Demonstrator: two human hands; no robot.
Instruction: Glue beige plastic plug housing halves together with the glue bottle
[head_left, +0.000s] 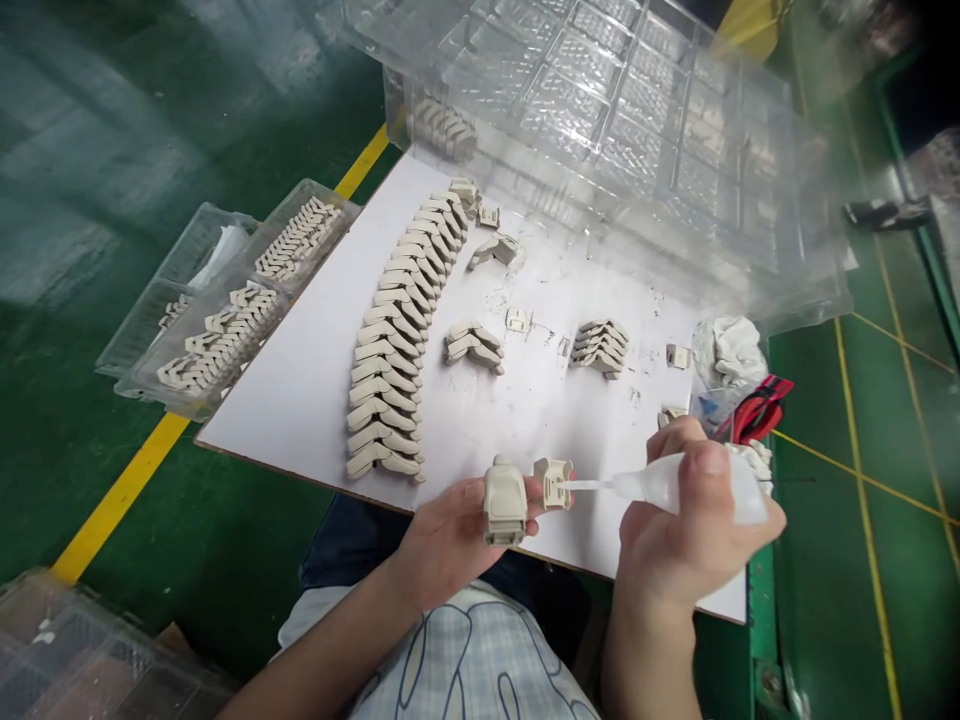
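My left hand (450, 535) is closed on a beige plastic part (505, 500) with a rounded shell shape. A second, smaller beige piece (553, 485) with slots sits at the fingertips of the same hand. My right hand (686, 520) wraps round a white squeeze bottle (649, 485), tilted on its side. Its thin nozzle (589, 485) points left, and the tip meets or nearly meets the slotted piece. Whether any liquid comes out is too small to see.
On the white board (300, 400) stands a long curved row of beige parts (390, 340), with a shorter stack (598, 348) right of it. Clear trays (585, 130) cover the far side. Filled bins (225, 330) lie left. Red-handled pliers (757, 410) and a white cloth (727, 350) are at right.
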